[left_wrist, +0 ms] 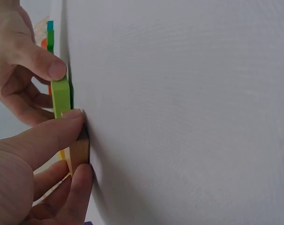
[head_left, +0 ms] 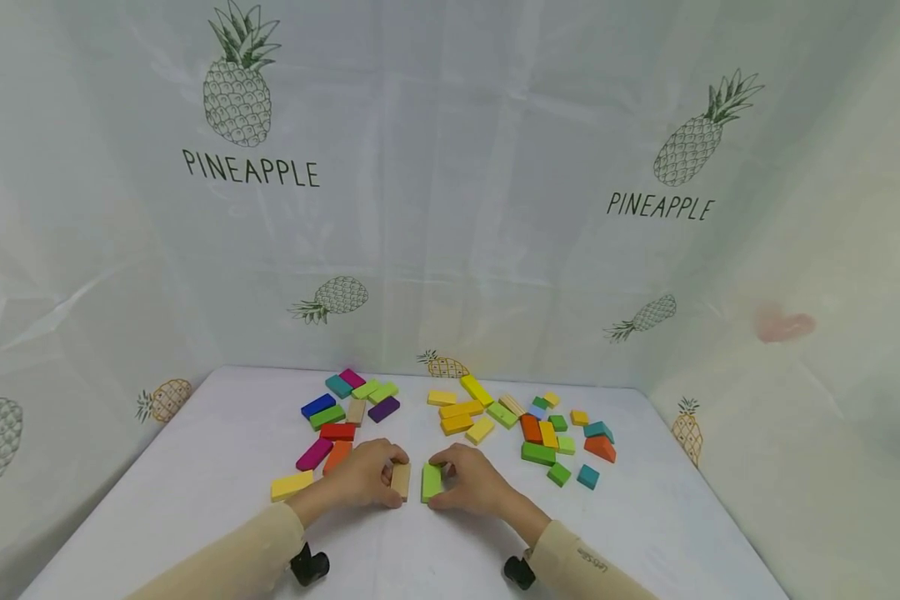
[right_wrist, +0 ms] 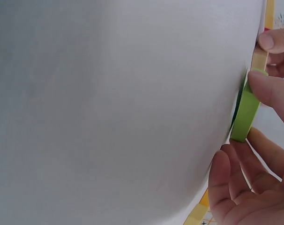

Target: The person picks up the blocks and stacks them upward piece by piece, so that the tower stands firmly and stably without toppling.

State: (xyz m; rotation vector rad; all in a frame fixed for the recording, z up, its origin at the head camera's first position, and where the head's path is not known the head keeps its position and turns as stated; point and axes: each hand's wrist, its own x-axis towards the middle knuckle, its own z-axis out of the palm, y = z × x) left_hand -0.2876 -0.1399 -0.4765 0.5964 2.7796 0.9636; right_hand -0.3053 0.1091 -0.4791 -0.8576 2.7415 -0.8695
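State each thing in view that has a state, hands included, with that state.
Left hand: gripping the plain wooden block
Right hand: gripping the light green block
Plain wooden block: held, apart from the light green block
Light green block: held
Other blocks: spread over the table, unheld
Pineapple-print sheet: hanging, creased

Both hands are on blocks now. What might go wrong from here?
The left hand holds a wooden block and the right hand a light green block, with only a narrow gap between; bringing them together could make them knock or misalign.

A yellow block lies close by the left wrist, so pulling back might nudge it.

An orange block sits just behind the left hand and might get bumped.
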